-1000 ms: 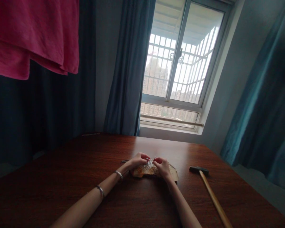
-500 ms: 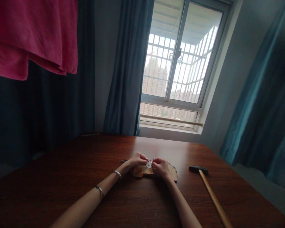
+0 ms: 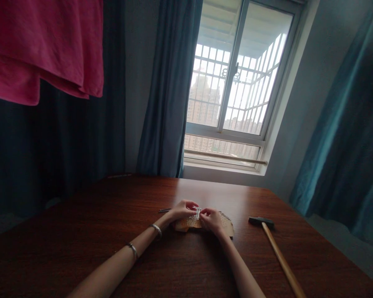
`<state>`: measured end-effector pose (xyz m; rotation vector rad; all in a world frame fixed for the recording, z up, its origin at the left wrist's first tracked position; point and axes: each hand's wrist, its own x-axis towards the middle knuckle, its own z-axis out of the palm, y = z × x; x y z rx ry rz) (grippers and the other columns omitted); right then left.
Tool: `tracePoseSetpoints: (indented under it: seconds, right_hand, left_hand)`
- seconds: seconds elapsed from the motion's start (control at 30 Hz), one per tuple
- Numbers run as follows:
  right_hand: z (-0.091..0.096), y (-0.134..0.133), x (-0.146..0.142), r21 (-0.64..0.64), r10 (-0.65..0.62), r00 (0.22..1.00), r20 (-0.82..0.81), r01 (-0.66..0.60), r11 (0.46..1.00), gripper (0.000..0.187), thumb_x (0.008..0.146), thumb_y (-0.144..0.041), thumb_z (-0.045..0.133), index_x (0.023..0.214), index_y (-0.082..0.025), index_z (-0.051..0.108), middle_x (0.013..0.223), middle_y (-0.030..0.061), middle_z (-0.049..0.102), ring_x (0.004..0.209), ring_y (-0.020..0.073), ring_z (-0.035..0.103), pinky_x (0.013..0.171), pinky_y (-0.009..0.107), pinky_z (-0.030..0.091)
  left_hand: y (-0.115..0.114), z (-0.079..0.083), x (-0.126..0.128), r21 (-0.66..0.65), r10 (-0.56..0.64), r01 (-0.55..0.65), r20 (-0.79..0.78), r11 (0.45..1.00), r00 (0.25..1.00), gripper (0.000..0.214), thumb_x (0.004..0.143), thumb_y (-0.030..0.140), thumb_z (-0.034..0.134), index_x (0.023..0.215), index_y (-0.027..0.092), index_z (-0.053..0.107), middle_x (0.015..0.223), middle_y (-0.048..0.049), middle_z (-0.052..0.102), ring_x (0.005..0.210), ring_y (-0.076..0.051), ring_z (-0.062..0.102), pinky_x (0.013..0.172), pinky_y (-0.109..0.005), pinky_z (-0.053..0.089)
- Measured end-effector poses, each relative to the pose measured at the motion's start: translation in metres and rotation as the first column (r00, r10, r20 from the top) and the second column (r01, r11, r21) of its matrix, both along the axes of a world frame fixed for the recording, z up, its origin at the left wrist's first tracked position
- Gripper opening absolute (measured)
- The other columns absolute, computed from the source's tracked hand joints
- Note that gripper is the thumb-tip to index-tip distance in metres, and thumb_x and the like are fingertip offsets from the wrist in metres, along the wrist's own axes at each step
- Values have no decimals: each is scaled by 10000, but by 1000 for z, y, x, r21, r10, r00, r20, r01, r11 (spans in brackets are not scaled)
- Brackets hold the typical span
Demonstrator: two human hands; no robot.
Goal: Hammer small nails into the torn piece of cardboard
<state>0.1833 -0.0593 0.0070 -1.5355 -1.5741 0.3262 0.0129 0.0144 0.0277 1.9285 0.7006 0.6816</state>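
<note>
A light wooden board dotted with small holes lies on the brown table. Several nails stand upright in it. My left hand is curled at the board's left end, fingertips pinched at the nails. My right hand rests on the board just right of the nails, its fingers also pinched toward them. The two hands nearly meet over the nails. What exactly each pinch holds is too small to see.
A hammer with a long wooden handle lies on the table to the right of the board. A thin dark nail lies left of my left hand. Blue curtains frame a window; red cloth hangs upper left.
Both hands have closed in slightly on the nails; the nails stand less tall between the fingers than one second ago. The hammer has not moved.
</note>
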Motion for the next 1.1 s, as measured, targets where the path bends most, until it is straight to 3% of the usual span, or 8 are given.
tracePoseSetpoints:
  seconds: [0.27,0.67,0.8,0.9,0.97,1.07,1.1]
  right_hand:
    - [-7,3,4,5,-14,999,29,14,1000,169,663,-315,566,687,-232,711,592,-11,657,560,132,556,527,209,396]
    - [-5,-2,-2,11,-47,997,64,46,999,179,683,-325,549,679,-237,706,599,-4,653,566,135,564,517,211,398]
    - [13,-7,2,-19,-4,996,88,6,1000,161,668,-296,569,713,-221,704,664,7,677,597,138,592,554,211,431]
    - [38,-28,23,-28,-13,994,112,16,999,210,664,-301,574,807,-205,693,790,33,692,647,154,612,607,231,457]
    - [50,-55,48,-13,-97,987,125,99,995,278,697,-328,533,893,-186,671,861,71,685,706,188,619,654,275,465]
    - [44,-113,90,19,-294,944,150,294,956,326,721,-346,484,929,-153,644,970,149,648,847,265,603,770,366,440]
    - [36,-134,102,66,-431,879,205,427,902,308,725,-351,470,899,-166,644,978,152,643,870,270,596,789,365,434]
  left_hand:
    - [-12,0,13,223,115,-103,-42,970,993,284,643,312,628,845,118,679,783,-55,665,734,-161,570,647,-223,418]
    - [-4,-13,22,204,160,-157,0,966,987,228,627,284,644,772,115,692,733,-54,671,708,-168,583,633,-221,413]
    - [-2,-16,23,195,158,-155,0,969,987,245,629,304,642,774,113,691,730,-55,672,701,-168,579,626,-223,411]
    - [-1,-17,23,198,148,-145,-1,969,989,253,637,308,633,775,105,694,721,-59,674,680,-162,572,605,-218,401]
    - [-1,-18,22,196,154,-150,-4,969,988,259,636,311,632,772,100,697,719,-63,675,673,-159,568,589,-213,394]
    - [-1,-17,22,177,173,-168,-17,970,985,264,629,308,632,770,94,698,712,-62,672,674,-158,564,579,-208,389]
    - [-2,-17,23,171,178,-171,-24,970,984,265,629,305,629,770,93,697,707,-60,670,672,-157,562,576,-207,387]
